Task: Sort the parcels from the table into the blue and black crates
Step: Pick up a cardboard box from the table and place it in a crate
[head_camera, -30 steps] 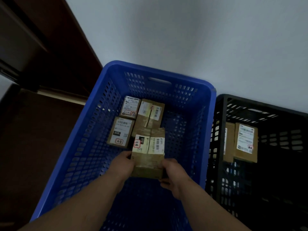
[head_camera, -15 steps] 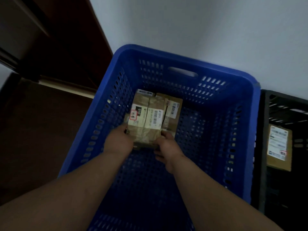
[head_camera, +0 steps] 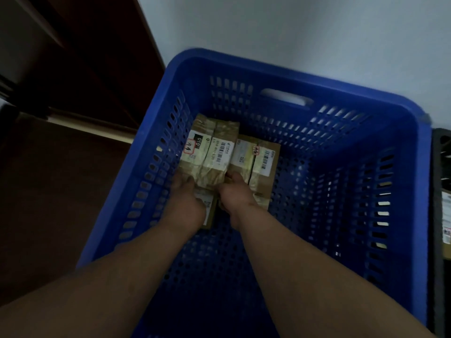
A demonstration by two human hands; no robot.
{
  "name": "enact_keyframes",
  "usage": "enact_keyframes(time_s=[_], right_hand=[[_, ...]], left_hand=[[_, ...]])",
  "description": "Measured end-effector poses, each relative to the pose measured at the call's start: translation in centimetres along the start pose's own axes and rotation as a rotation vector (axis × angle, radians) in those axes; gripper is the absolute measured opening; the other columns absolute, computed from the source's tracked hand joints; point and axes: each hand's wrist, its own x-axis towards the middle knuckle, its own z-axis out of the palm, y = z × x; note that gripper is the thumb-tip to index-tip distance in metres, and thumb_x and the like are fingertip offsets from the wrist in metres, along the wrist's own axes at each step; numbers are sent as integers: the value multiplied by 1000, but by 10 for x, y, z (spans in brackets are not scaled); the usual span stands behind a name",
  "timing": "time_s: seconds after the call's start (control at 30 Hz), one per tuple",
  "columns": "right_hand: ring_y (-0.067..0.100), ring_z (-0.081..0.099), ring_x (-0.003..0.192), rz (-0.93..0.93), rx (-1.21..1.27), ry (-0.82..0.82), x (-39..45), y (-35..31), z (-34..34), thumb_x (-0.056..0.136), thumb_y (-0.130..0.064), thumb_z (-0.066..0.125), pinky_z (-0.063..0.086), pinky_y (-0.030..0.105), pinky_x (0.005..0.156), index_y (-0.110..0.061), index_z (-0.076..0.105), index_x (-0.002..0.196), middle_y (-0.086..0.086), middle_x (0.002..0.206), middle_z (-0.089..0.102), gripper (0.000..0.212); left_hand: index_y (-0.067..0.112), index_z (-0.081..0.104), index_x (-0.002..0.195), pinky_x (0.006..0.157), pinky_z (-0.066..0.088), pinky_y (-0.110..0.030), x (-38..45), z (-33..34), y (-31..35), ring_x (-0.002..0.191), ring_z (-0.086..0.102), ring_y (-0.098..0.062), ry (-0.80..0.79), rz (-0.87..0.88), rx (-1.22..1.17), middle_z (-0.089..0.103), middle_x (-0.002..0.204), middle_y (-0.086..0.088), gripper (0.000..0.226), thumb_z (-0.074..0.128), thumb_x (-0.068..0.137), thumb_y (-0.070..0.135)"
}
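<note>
Head view — both hands, left hand [head_camera: 185, 203] and right hand [head_camera: 235, 195], grip parcel [head_camera: 210, 152] inside blue crate [head_camera: 366, 172]

At twelve o'clock and across to two we see a pale grey-white wall [head_camera: 292, 28], plain and unmarked. From nine up to eleven o'clock stands dark brown wooden furniture [head_camera: 80, 57], its slanted edge running down toward the centre. Under it, at nine o'clock, a light strip [head_camera: 92, 123] crosses at an angle, and below that, toward eight o'clock, lies a dark brown floor [head_camera: 48, 203].
</note>
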Motion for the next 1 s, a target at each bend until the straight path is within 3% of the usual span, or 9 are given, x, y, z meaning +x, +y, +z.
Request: enact_keyframes(time_s=[0.1,0.2,0.33,0.53,0.63,0.7,0.77,0.87,1.0], right_hand=[[24,50,126,-5,37,-23,6,3,-1,95,-3,52,49,38,100,-34,25,153,-2,150,42,71],[23,51,125,6,28,-59,6,2,0,95,-6,57,51,35,95,-40,18,152,-5,150,41,78],[24,53,122,0,55,-24,8,0,5,95,-4,54,49,43,102,-39,17,152,0,148,43,77],[5,54,90,-82,117,41,0,7,10,96,-1,50,54,19,68,-36,23,150,-2,146,43,70],[18,56,113,-87,214,69,-5,11,8,96,2,46,54,37,93,-33,33,147,-3,143,48,64],[19,55,115,-87,223,117,-9,9,5,96,-2,47,51,39,98,-32,39,141,-7,136,51,55],[15,59,102,-104,213,179,-12,6,0,95,-4,47,53,32,88,-34,46,127,-7,124,57,43],[3,55,79,-134,207,277,-16,2,-12,95,-1,45,46,11,56,-33,48,110,-12,98,59,36],[-2,53,78,-144,196,399,-25,9,-36,97,-4,46,44,11,57,-30,51,107,-12,93,57,29]], left_hand=[[6,14,154,117,19,-27,0,4,0,149,1,-16,-64,24,-25,-13,162,-2,63,45,99,7],[8,13,154,114,17,-22,3,6,0,148,2,-14,-83,16,-27,-13,162,0,64,45,99,6],[9,12,154,110,19,-19,3,7,-2,148,6,-13,-89,28,-31,-13,162,2,66,47,99,6],[11,12,154,95,16,-6,-4,9,-8,147,12,-13,-77,90,5,-10,162,3,68,49,97,8],[13,19,153,109,20,-16,-14,13,-6,147,15,-15,-34,135,29,-5,162,5,65,51,97,11],[14,22,153,117,26,-30,-21,17,-3,147,17,-18,-14,148,57,-2,162,6,63,51,96,13],[15,23,153,117,26,-33,-26,22,1,147,16,-20,1,176,74,-2,162,5,63,51,96,13],[20,20,154,104,23,-17,-36,33,8,146,18,-17,-21,233,104,-7,162,5,65,51,97,16],[24,13,155,99,28,-14,-48,51,21,147,14,-16,-94,317,106,-13,161,6,71,51,97,16]])
